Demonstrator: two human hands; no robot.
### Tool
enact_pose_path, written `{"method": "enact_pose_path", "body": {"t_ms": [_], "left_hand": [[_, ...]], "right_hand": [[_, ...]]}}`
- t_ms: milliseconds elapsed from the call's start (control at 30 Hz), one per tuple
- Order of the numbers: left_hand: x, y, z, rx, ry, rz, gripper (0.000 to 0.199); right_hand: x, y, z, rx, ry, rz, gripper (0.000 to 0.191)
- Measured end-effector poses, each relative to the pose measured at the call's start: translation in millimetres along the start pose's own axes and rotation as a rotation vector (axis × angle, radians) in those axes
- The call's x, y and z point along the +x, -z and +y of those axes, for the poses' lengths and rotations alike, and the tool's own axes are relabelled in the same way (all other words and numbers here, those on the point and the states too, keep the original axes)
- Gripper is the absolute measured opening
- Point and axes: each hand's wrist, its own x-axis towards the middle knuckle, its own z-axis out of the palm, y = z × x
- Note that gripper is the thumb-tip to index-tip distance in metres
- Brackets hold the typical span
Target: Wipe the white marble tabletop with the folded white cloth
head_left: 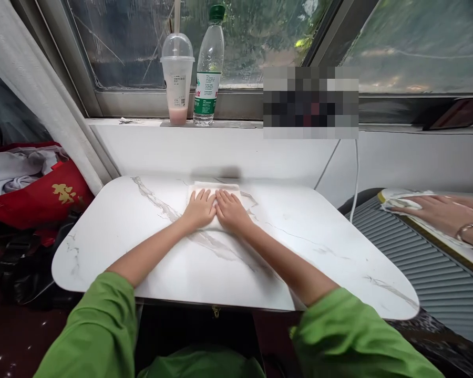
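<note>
A folded white cloth lies on the white marble-patterned table, close to its far edge. Pressed flat over the left part of the cloth is my left hand, its fingers stretched forward. My right hand rests beside it on the right part, also flat with fingers extended. The two hands touch or nearly touch at the fingertips and thumbs. Part of the cloth is hidden under both palms.
A plastic cup with a straw and a green-capped bottle stand on the windowsill. Another person's hand presses a cloth at the right, above a grey ribbed surface. A red bag sits at the left; a white cable hangs down.
</note>
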Motion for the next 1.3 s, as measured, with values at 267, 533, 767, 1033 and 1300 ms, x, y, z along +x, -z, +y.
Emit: {"method": "enact_pose_path", "body": {"t_ms": [267, 533, 767, 1033, 1300], "left_hand": [[-129, 29.0, 41, -0.010, -0.164, -0.054, 0.053], [-98, 31.1, 3, -0.197, 0.002, -0.008, 0.045], [2, 11.9, -69, -0.132, 0.124, 0.117, 0.025], [52, 8.0, -105, -0.092, 0.092, 0.152, 0.024], [36, 2.6, -102, -0.047, 0.072, 0.095, 0.031]], "right_hand": [[-116, 35, -67, -0.053, 0.211, 0.072, 0.053], [-58, 18, -64, 0.129, 0.283, 0.015, 0.057], [67, -14, -38, 0.098, 0.302, 0.064, 0.051], [117, -33, -28, 0.061, 0.145, 0.154, 0.037], [98, -34, -28, 0.079, 0.178, 0.057, 0.050]]}}
